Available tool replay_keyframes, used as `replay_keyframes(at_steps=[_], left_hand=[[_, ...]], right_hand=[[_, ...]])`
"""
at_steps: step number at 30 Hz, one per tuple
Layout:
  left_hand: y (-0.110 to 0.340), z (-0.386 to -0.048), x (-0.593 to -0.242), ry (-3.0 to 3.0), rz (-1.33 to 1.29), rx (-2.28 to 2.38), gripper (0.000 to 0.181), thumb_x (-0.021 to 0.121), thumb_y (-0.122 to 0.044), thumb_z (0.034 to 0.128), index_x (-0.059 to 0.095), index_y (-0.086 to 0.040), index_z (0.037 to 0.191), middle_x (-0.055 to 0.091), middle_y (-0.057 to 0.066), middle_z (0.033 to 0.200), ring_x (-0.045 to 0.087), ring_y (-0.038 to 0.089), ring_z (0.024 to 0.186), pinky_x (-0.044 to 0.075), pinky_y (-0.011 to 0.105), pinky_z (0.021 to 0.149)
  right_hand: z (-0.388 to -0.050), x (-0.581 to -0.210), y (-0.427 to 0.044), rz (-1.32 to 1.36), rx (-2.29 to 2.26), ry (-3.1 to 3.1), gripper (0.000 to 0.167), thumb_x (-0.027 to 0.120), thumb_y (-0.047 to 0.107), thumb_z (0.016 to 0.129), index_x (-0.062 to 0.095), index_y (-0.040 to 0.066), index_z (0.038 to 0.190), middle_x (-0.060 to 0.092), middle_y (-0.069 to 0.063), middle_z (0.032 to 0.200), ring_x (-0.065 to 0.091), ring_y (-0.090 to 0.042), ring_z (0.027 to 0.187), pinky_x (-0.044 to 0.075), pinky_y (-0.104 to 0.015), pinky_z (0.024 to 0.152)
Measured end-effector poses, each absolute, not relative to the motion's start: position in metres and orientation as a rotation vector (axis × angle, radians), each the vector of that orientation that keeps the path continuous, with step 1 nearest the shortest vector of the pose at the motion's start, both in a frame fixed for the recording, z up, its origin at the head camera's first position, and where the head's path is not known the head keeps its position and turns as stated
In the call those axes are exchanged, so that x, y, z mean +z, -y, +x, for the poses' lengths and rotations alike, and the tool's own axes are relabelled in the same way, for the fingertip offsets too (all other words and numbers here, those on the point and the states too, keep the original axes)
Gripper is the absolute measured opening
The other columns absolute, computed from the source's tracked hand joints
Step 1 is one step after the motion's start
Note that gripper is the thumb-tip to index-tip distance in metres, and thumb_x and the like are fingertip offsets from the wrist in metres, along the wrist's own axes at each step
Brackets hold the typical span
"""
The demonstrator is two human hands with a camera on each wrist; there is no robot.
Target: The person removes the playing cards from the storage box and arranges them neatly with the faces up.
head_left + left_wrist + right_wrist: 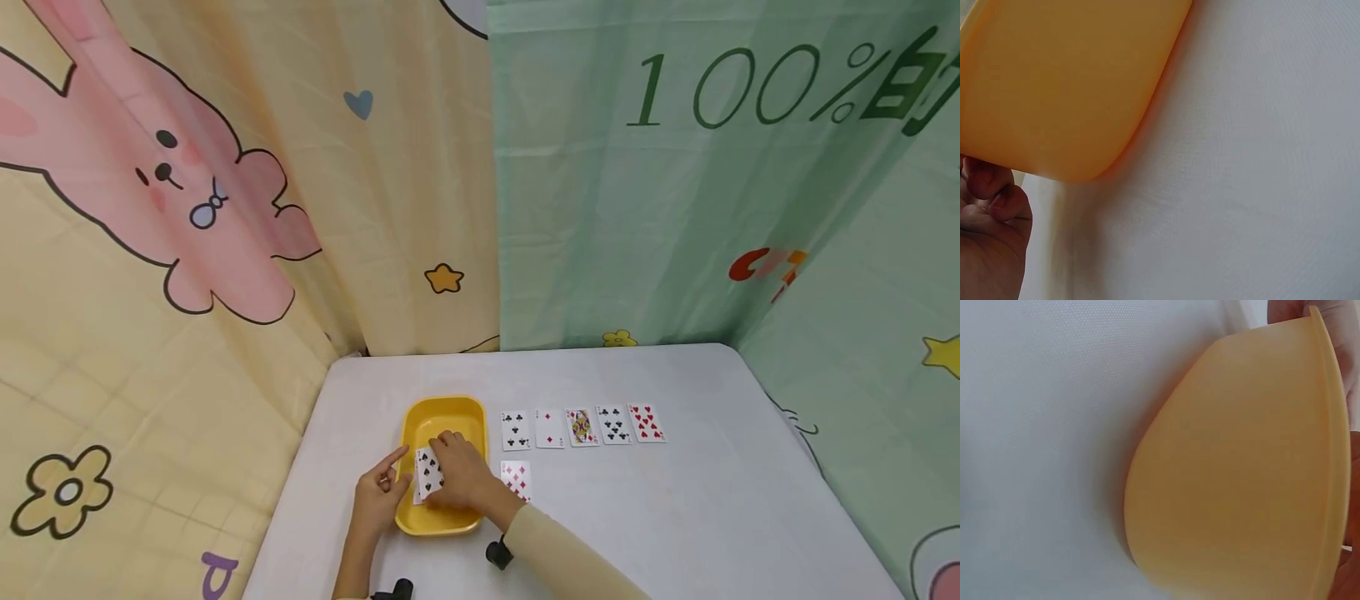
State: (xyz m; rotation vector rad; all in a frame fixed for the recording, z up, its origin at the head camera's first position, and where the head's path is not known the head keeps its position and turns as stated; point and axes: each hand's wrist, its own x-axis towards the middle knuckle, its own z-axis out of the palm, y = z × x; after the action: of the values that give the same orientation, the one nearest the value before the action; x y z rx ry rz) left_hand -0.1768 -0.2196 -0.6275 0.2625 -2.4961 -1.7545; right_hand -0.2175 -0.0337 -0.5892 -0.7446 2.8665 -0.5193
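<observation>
Apparently the step in hand is taking up cards: the right hand pinches a black-suited card between thumb and fingers over the yellow tray, whose rim the left hand seems to grip. Whether the card touches the tray's floor, I cannot tell. Next, thin edges likely need parting cleanly. Right of the tray, a five-card row and a lone diamond card lie on the white table, with printed curtains behind.

"100%" on green curtain, clubs, diamonds and hearts on playing cards
</observation>
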Motion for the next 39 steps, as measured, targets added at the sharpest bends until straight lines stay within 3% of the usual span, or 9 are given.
replay_keyframes(at_steps=[11, 21, 31, 39], left_hand=[[0.22, -0.179, -0.627, 2.535, 0.252, -1.683, 0.045, 0.077, -0.004, 0.0888, 0.071, -0.02, 0.131, 0.046, 0.001, 0.081, 0.035, 0.004, 0.057, 0.032, 0.017, 0.049], [0.22, -0.178, -0.627, 2.525, 0.255, -1.652, 0.045, 0.077, -0.003, 0.0874, 0.071, -0.019, 0.129, 0.045, 0.002, 0.08, 0.033, 0.002, 0.055, 0.031, 0.017, 0.048], [0.22, -0.179, -0.628, 2.544, 0.304, -1.645, 0.046, 0.077, -0.004, 0.0875, 0.07, -0.021, 0.129, 0.045, 0.001, 0.081, 0.034, 0.004, 0.057, 0.032, 0.018, 0.049], [0.219, -0.179, -0.626, 2.54, 0.32, -1.661, 0.046, 0.076, -0.002, 0.087, 0.07, -0.02, 0.129, 0.045, 0.001, 0.081, 0.033, 0.004, 0.056, 0.031, 0.018, 0.049]], right_hand=[[-0.213, -0.569, -0.003, -0.749, -0.631, -2.963, 0.093, 0.091, 0.057, 0.068, 0.056, 0.023, 0.146, 0.052, -0.002, 0.142, 0.051, -0.019, 0.122, 0.05, -0.036, 0.104], [-0.212, -0.558, -0.06, -0.617, -0.741, -3.026, 0.097, 0.09, 0.059, 0.068, 0.053, 0.016, 0.147, 0.055, -0.002, 0.142, 0.051, -0.022, 0.128, 0.046, -0.043, 0.11], [-0.209, -0.576, -0.109, -0.466, -0.775, -3.099, 0.094, 0.094, 0.056, 0.064, 0.06, 0.016, 0.141, 0.057, -0.008, 0.138, 0.054, -0.029, 0.124, 0.049, -0.05, 0.107], [-0.207, -0.595, -0.136, -0.444, -0.711, -3.151, 0.098, 0.095, 0.056, 0.061, 0.06, 0.008, 0.139, 0.062, -0.009, 0.133, 0.058, -0.029, 0.123, 0.049, -0.049, 0.107]])
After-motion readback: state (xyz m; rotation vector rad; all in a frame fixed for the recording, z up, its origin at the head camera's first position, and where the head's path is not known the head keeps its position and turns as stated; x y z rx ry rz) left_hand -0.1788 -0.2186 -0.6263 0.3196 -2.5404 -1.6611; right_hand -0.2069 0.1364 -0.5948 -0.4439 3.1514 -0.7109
